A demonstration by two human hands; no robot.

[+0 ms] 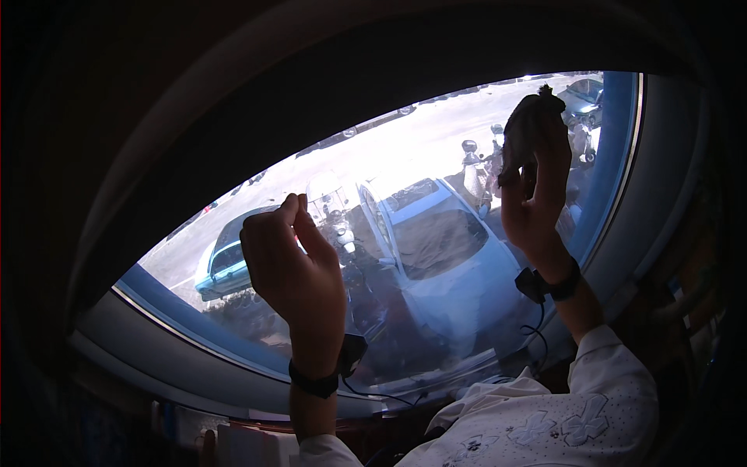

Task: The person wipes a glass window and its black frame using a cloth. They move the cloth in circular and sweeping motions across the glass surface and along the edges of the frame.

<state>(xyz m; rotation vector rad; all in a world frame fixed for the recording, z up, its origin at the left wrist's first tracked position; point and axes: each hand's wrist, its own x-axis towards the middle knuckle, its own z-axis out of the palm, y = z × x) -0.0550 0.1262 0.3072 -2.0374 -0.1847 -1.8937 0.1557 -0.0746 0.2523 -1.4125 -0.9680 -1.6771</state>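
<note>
A wide window with a blue frame [615, 156] fills the view in front of me. My right hand [542, 198] is raised at the upper right, its fingers closed on a dark, crumpled cloth [529, 117]. The cloth appears to be at the glass, but I cannot tell if it touches. My left hand [292, 265] is raised at the left of the window, with thumb and fingertips pressed together. Anything in that pinch is too small or dark to see. Each wrist carries a dark strap with a small black box and a cable.
Beyond the glass stand a light-coloured car [436, 257], a teal car [226, 265] and several scooters on a bright street. Pale papers or books [253, 445] lie below the sill at lower left. A wide dark edge arches over the window. Shadowed items line the right side.
</note>
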